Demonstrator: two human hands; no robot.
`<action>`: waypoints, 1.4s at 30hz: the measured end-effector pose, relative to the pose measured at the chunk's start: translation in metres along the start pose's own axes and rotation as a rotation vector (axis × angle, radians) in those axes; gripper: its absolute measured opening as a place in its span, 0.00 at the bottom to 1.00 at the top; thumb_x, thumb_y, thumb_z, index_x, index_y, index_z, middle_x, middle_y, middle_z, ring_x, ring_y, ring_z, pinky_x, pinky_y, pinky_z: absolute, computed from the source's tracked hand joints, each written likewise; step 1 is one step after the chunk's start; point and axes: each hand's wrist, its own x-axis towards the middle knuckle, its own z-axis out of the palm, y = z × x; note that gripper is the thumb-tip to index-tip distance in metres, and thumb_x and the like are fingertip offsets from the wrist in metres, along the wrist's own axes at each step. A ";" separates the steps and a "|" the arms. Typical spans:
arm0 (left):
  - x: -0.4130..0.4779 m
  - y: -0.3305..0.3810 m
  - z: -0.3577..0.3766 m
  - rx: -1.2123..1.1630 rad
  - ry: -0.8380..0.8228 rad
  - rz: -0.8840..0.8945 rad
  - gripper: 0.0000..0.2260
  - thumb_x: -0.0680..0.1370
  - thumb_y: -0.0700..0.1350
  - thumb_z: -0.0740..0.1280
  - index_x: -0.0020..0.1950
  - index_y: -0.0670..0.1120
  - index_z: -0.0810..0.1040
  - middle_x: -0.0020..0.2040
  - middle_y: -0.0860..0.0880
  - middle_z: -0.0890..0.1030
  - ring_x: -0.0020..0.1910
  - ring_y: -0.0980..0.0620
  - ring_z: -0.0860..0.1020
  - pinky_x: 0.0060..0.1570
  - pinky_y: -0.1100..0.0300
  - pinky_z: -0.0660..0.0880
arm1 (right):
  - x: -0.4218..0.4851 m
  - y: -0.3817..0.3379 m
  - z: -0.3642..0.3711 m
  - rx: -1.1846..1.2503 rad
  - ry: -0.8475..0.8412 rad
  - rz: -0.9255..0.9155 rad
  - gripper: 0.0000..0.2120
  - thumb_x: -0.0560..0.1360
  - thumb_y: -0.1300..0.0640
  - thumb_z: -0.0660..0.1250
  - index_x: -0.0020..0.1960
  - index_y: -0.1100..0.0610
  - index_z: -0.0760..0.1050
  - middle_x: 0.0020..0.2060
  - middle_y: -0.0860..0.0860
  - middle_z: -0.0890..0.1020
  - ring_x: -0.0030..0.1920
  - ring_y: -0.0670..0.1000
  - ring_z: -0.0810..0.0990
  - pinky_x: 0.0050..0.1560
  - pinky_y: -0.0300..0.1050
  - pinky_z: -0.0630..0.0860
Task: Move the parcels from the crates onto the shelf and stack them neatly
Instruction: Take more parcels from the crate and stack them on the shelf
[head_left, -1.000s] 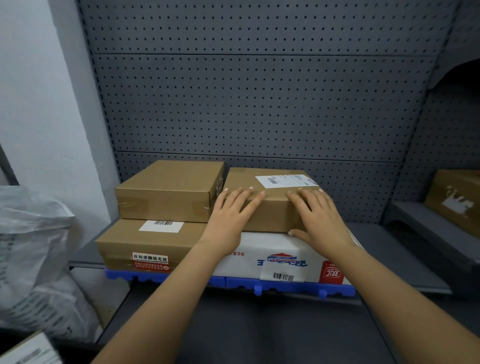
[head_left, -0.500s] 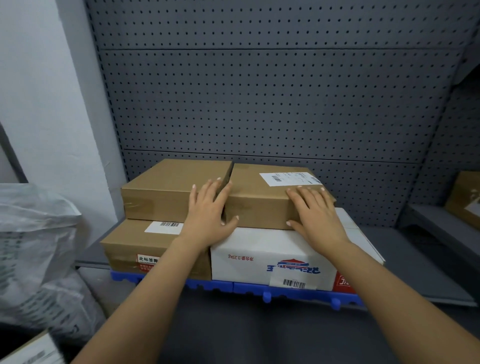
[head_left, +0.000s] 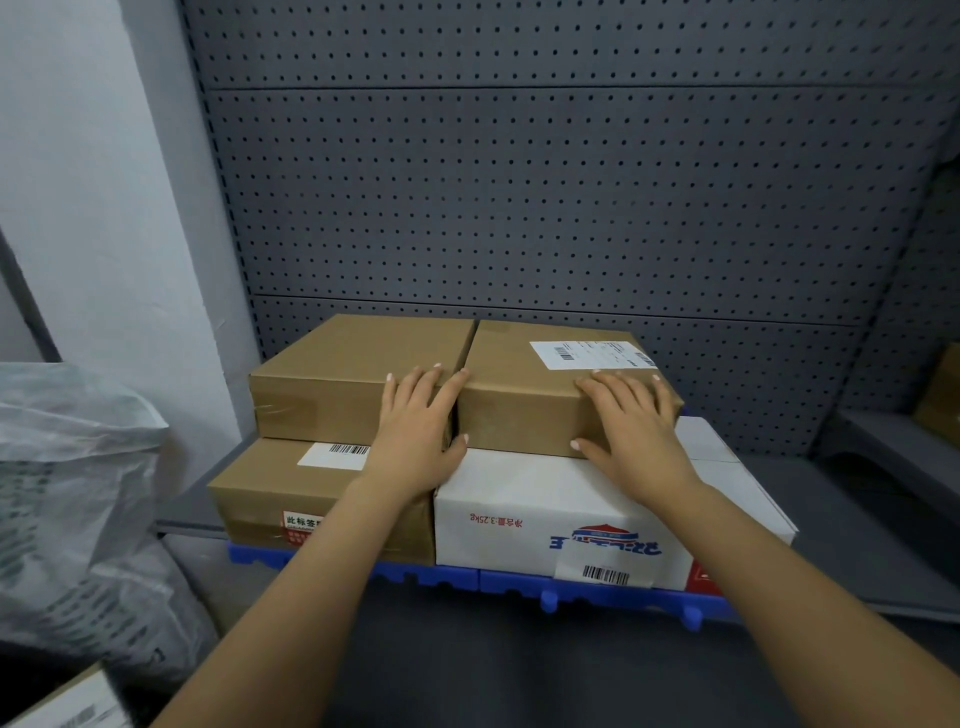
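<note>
On grey shelf (head_left: 857, 519), head view, approx 6 o'clock from frame centre: four parcels stacked in two rows on a blue plastic pallet (head_left: 509, 579). Bottom row: barcode parcel (head_left: 270, 488), brown, at 7 o'clock, and a white box (head_left: 545, 499) w/ red & blue print touching its right side. Top row: plain brown parcel (head_left: 332, 379) on the left and labelled brown parcel (head_left: 524, 400) on the right. Their sides touch, and both lie flat & level.

L hand (head_left: 415, 436): fingers straight & close together, laid over the seam between the two top parcels. Fingertips reach the plain brown parcel's top front edge; thumb sticks out toward 3 o'clock against the labelled brown parcel's front face. It grips nothing, just rests/presses.

R hand (head_left: 631, 431): palm down on the front-right corner of the labelled brown parcel. Fingers are straight & spread on its top, just below the shipping label, w/ the thumb pointing toward 9 o'clock on the front face. It doesn't curl round the parcel.

Elsewhere: perforated back panel (head_left: 519, 208) at 12 o'clock; crumpled plastic bag (head_left: 67, 493) at 8 o'clock; corner of a box (head_left: 67, 701) at far 7 o'clock; side parcel (head_left: 943, 395), brown, at 3 o'clock, cut off by the frame edge.
</note>
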 end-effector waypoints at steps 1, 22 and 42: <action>0.000 0.000 0.000 -0.003 0.002 -0.002 0.33 0.75 0.53 0.64 0.77 0.54 0.53 0.76 0.47 0.57 0.76 0.45 0.51 0.74 0.45 0.41 | 0.000 0.000 -0.001 0.004 -0.003 0.005 0.31 0.72 0.46 0.70 0.72 0.50 0.62 0.71 0.50 0.66 0.72 0.53 0.59 0.73 0.57 0.42; 0.002 0.004 0.003 -0.030 0.039 -0.024 0.29 0.75 0.50 0.64 0.74 0.51 0.59 0.75 0.45 0.60 0.75 0.43 0.53 0.74 0.42 0.42 | 0.000 0.007 -0.015 0.102 -0.092 0.240 0.37 0.69 0.36 0.69 0.73 0.46 0.61 0.73 0.51 0.60 0.72 0.57 0.53 0.68 0.59 0.62; 0.002 0.000 -0.002 -0.117 -0.012 -0.011 0.30 0.73 0.42 0.62 0.75 0.51 0.59 0.75 0.47 0.59 0.75 0.45 0.51 0.74 0.44 0.38 | -0.002 0.007 -0.008 0.108 -0.024 0.230 0.35 0.68 0.37 0.70 0.70 0.50 0.65 0.68 0.50 0.67 0.69 0.57 0.58 0.67 0.58 0.63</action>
